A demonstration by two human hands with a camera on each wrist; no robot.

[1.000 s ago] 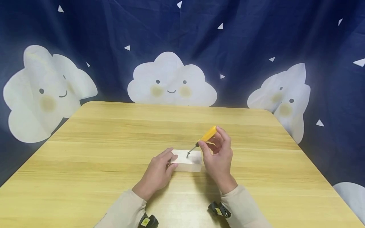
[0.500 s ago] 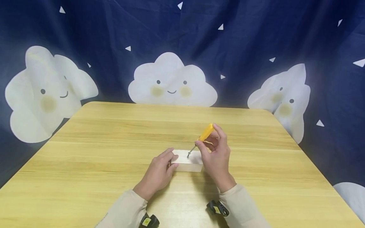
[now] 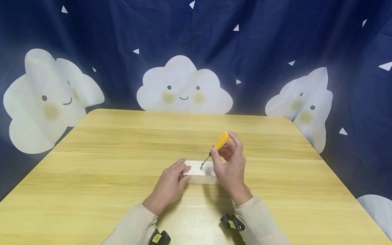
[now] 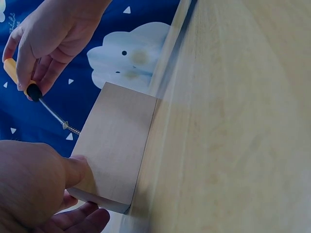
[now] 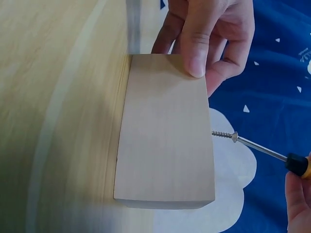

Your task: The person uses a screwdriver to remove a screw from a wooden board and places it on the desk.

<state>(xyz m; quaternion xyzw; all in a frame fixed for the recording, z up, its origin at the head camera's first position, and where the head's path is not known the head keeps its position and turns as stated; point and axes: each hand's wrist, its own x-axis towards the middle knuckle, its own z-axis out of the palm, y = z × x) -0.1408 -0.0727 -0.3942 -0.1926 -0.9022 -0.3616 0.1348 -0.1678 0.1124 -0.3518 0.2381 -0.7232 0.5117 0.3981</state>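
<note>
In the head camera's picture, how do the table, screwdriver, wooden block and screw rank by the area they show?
Largest to smallest:
1. table
2. wooden block, partly hidden
3. screwdriver, also partly covered
4. screw, tiny here

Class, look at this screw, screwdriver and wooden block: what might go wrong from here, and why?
The screwdriver is angled out of line with the screw in the right-wrist view, so it might slip off. The screw is not fully inside the wooden block, so it could go in crooked. The left grip holds only one end of the wooden block, which might swivel under turning.
</note>
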